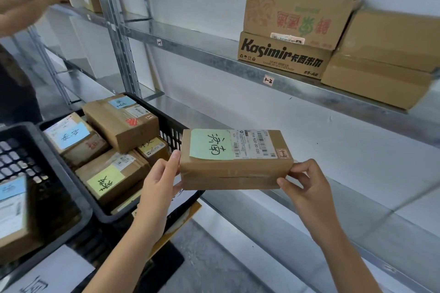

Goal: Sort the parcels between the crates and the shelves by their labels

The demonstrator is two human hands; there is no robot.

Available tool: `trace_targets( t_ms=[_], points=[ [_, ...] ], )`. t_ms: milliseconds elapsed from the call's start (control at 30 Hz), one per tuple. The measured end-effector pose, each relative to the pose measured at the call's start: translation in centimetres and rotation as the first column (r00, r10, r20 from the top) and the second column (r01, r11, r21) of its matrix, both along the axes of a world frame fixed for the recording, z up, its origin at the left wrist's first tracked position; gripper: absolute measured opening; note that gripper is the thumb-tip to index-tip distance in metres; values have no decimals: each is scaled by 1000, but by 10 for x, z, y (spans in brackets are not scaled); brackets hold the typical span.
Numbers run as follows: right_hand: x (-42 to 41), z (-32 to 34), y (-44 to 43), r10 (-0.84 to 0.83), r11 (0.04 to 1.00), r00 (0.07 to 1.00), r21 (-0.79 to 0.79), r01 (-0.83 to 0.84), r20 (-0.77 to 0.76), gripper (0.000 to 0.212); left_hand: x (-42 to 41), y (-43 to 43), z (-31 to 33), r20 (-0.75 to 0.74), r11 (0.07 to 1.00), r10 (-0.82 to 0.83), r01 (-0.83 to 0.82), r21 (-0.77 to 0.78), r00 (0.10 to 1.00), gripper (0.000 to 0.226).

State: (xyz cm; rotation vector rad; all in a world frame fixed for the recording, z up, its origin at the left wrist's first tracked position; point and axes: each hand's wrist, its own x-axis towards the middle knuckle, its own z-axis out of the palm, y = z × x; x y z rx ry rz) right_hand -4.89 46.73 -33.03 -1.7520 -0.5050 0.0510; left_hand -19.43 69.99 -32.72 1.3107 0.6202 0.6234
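Parcels point(283, 57) are lying on the shelves point(214, 54) and in the black crate point(171, 131), while 1 small taped parcel point(235, 171), seemingly light and stiff, is hovering between them, the left hand point(157, 183) and right hand point(307, 188) pinching its 2 short ends, probably the surest hold.

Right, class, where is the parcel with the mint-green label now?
Centre of the head view: the parcel is held between the left hand and right hand, just right of the black crate, in front of the metal shelves.
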Motion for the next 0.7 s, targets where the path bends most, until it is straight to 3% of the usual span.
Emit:
trace_targets(
  t_ms=[100,233,433,533,600,700],
  points=[
    [-2,-2,-1,48,999,999,8,-48,8,28,-3,8,0,-30,997,12,-14,-79,999,77],
    [-8,-4,4,112,991,993,73,-109,-36,21,-10,22,4,-7,997,-15,14,-74,1000,76],
    [-5,1,35,123,972,979,219,-85,-165,56,-22,31,7,-99,1000,25,-25,-1,995,80],
    [-2,2,57,148,967,971,234,-102,-189,48,-34,38,6,-97,996,63,-69,-55,993,70],
    [-2,2,74,183,965,964,222,-139,-192,40,-45,47,7,-81,990,100,-107,-94,992,76],
    [-4,3,107,244,957,951,204,-205,-192,50,-67,62,11,-65,976,197,-202,-86,978,78]
  ],
)
